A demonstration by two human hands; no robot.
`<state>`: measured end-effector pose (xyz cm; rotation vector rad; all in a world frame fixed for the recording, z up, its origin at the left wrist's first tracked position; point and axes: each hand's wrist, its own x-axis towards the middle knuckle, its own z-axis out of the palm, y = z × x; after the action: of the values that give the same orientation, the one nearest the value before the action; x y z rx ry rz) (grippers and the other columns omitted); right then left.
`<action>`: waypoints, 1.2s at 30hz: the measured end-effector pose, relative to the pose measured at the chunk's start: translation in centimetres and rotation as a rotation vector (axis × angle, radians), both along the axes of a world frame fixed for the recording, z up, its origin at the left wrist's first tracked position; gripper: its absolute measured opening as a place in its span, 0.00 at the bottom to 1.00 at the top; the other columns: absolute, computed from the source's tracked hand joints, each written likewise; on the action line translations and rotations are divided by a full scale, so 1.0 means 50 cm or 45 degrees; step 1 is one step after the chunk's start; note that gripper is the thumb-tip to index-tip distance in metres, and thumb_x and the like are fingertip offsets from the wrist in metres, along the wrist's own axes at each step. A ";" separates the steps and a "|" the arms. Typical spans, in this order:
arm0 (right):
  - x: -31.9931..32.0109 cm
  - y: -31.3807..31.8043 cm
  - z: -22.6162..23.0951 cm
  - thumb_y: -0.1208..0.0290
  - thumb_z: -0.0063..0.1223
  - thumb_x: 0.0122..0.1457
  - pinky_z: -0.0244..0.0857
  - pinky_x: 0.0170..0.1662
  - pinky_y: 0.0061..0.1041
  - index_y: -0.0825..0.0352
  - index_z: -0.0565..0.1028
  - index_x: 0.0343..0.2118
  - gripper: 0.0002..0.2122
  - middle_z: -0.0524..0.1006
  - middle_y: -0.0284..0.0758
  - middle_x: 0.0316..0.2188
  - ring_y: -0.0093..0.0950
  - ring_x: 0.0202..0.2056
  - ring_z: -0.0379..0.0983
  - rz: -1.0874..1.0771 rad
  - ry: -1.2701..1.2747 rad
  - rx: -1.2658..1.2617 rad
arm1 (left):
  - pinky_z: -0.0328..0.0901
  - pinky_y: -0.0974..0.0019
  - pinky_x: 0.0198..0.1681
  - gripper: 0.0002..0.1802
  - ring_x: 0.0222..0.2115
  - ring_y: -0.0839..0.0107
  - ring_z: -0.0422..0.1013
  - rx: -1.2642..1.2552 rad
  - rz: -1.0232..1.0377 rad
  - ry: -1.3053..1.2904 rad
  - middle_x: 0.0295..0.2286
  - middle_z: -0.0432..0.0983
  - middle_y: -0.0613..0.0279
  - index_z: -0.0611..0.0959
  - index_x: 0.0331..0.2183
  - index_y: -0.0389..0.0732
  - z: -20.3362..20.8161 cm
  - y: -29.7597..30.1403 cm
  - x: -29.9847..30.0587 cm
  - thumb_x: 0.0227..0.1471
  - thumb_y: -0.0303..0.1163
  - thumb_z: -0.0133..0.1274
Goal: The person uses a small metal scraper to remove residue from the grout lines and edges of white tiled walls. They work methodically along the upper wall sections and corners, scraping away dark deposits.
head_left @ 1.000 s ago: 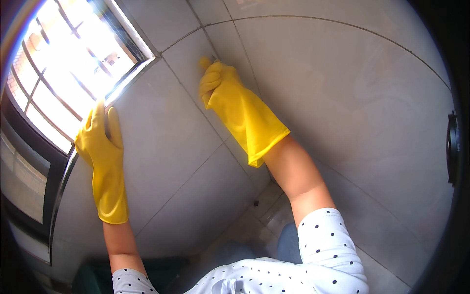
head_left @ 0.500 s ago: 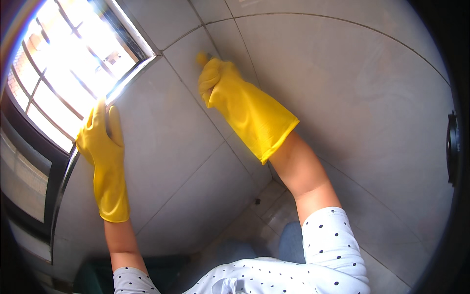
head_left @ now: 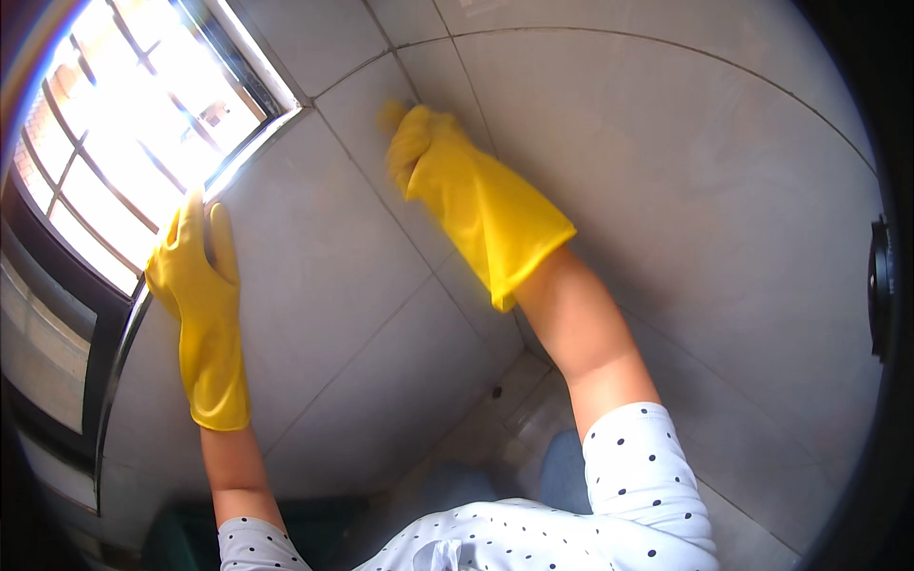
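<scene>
Both my hands wear long yellow rubber gloves. My left hand (head_left: 195, 252) rests on the lower edge of the window frame (head_left: 255, 145), its fingers stretched out and the thumb apart. It holds nothing. Farther right, my right hand (head_left: 419, 143) is raised to the tiled wall near the corner, with the fingers curled closed. From its far-left side sticks a small yellow thing (head_left: 391, 115), held against the tiles. That thing is smeared by motion, so its kind does not show. The grey wall tiles (head_left: 314, 257) have dark joints.
A barred window (head_left: 143, 124) lets in glaring light at the upper left. On the right wall (head_left: 666, 190) a black fitting (head_left: 878, 290) sits at the far edge. A dark green container (head_left: 257, 523) stands low at the left. Floor tiles (head_left: 519, 385) show by my legs.
My right hand and forearm have shifted slightly, and the yellow thing has moved a little to the left along the tiles. The left hand keeps its place on the window edge.
</scene>
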<state>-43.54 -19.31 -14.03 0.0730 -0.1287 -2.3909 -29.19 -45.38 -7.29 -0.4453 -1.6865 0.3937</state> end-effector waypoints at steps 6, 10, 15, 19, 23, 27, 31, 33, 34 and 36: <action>-0.005 -0.013 0.009 0.65 0.50 0.64 0.50 0.13 0.15 0.56 0.76 0.27 0.09 0.68 0.21 0.12 0.14 0.12 0.58 -0.075 0.081 0.239 | 0.71 0.69 0.28 0.14 0.23 0.62 0.80 -0.020 0.032 -0.007 0.27 0.83 0.53 0.86 0.43 0.36 0.008 0.006 0.006 0.61 0.37 0.60; 0.006 -0.037 -0.005 0.63 0.46 0.67 0.51 0.14 0.15 0.55 0.71 0.24 0.13 0.70 0.21 0.15 0.15 0.13 0.60 -0.026 0.468 0.149 | 0.70 0.70 0.28 0.13 0.22 0.63 0.80 -0.014 0.079 0.004 0.26 0.83 0.53 0.86 0.43 0.36 0.007 0.000 0.016 0.60 0.35 0.60; 0.034 -0.021 0.101 0.67 0.43 0.68 0.55 0.17 0.16 0.60 0.77 0.34 0.10 0.66 0.20 0.16 0.16 0.15 0.62 -0.273 0.283 0.235 | 0.69 0.69 0.27 0.13 0.21 0.64 0.79 -0.014 0.075 -0.005 0.25 0.82 0.53 0.85 0.42 0.36 0.006 0.010 0.017 0.60 0.34 0.61; 0.080 -0.021 0.117 0.78 0.43 0.59 0.53 0.15 0.14 0.62 0.80 0.42 0.14 0.62 0.21 0.15 0.15 0.12 0.57 -0.283 0.185 0.418 | 0.69 0.69 0.27 0.13 0.22 0.64 0.79 -0.002 0.068 0.004 0.25 0.82 0.53 0.85 0.42 0.36 0.002 0.007 0.016 0.59 0.34 0.61; 0.048 -0.003 0.132 0.74 0.48 0.60 0.55 0.16 0.13 0.61 0.80 0.41 0.10 0.64 0.21 0.15 0.16 0.13 0.59 -0.268 0.150 0.341 | 0.69 0.69 0.27 0.13 0.22 0.64 0.79 -0.020 0.042 0.006 0.25 0.81 0.54 0.85 0.42 0.37 0.008 0.013 0.018 0.59 0.34 0.61; 0.064 -0.044 0.046 0.62 0.53 0.66 0.58 0.19 0.12 0.60 0.80 0.44 0.10 0.68 0.21 0.18 0.15 0.17 0.63 -0.036 0.325 0.443 | 0.70 0.68 0.28 0.12 0.22 0.64 0.79 -0.003 0.074 -0.014 0.25 0.82 0.54 0.86 0.42 0.37 0.014 0.000 0.016 0.59 0.34 0.61; 0.159 -0.072 -0.087 0.51 0.46 0.71 0.54 0.20 0.15 0.61 0.79 0.48 0.18 0.73 0.22 0.23 0.14 0.20 0.64 -0.119 0.470 0.853 | 0.71 0.68 0.29 0.12 0.23 0.63 0.80 0.047 0.073 -0.023 0.27 0.83 0.54 0.86 0.42 0.38 -0.001 0.003 0.006 0.60 0.35 0.60; 0.136 -0.089 -0.184 0.49 0.45 0.71 0.52 0.20 0.15 0.62 0.79 0.49 0.21 0.75 0.23 0.24 0.15 0.21 0.64 -0.150 0.784 0.763 | 0.72 0.67 0.31 0.13 0.25 0.63 0.80 0.069 0.118 0.009 0.29 0.84 0.54 0.86 0.42 0.38 0.002 0.003 0.015 0.60 0.36 0.60; 0.148 -0.088 -0.186 0.49 0.44 0.71 0.52 0.20 0.16 0.62 0.79 0.49 0.21 0.75 0.24 0.25 0.15 0.21 0.64 -0.263 0.859 0.803 | 0.72 0.67 0.31 0.13 0.25 0.62 0.81 0.073 0.128 0.009 0.29 0.84 0.54 0.86 0.43 0.39 -0.002 0.004 0.017 0.59 0.36 0.60; 0.164 -0.084 -0.180 0.49 0.43 0.72 0.51 0.21 0.16 0.62 0.79 0.49 0.22 0.77 0.26 0.26 0.16 0.22 0.64 -0.492 1.006 0.875 | 0.72 0.67 0.32 0.14 0.27 0.62 0.81 0.051 0.130 0.020 0.30 0.84 0.54 0.86 0.43 0.39 0.006 0.007 0.021 0.59 0.37 0.61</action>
<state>-35.35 -23.51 -23.02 -0.6172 1.1270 -2.5368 -28.15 -45.01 -6.99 -0.3264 -1.7031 0.4358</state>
